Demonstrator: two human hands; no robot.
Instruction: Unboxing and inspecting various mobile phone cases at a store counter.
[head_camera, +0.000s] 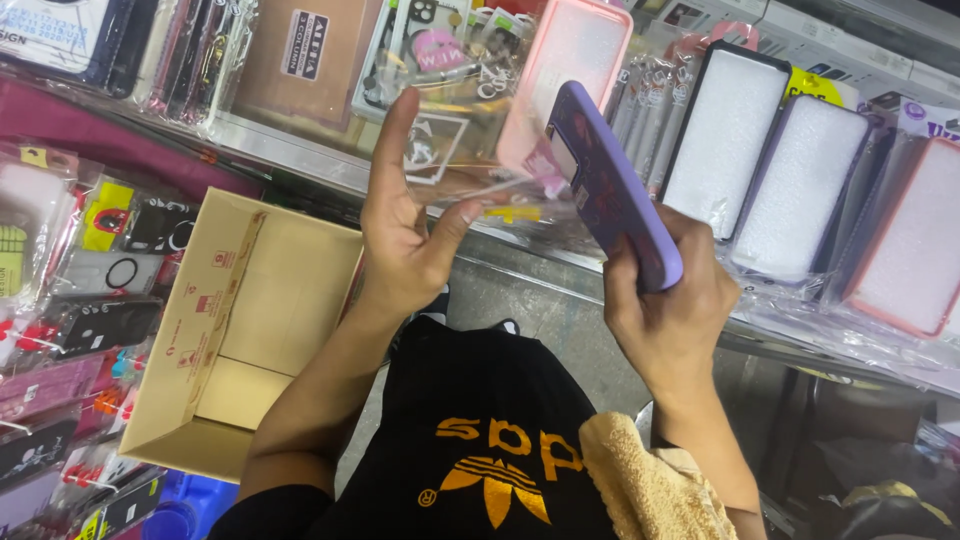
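Note:
My right hand (668, 300) grips a purple phone case (612, 190), held up with its upper end tilted to the left. My left hand (410, 215) pinches a clear plastic sleeve (470, 160) between thumb and fingers, right beside the case's top end. The sleeve is see-through and crinkled, and the case's upper tip meets its open edge; whether the tip is inside I cannot tell. Both hands are raised in front of a shelf of packaged cases.
An open cardboard box (235, 330) stands on the floor at lower left. Packaged phone cases (800, 190) in white, pink and purple line the shelf at right; more hang at far left (90, 300). A tan towel (640, 480) lies on my lap.

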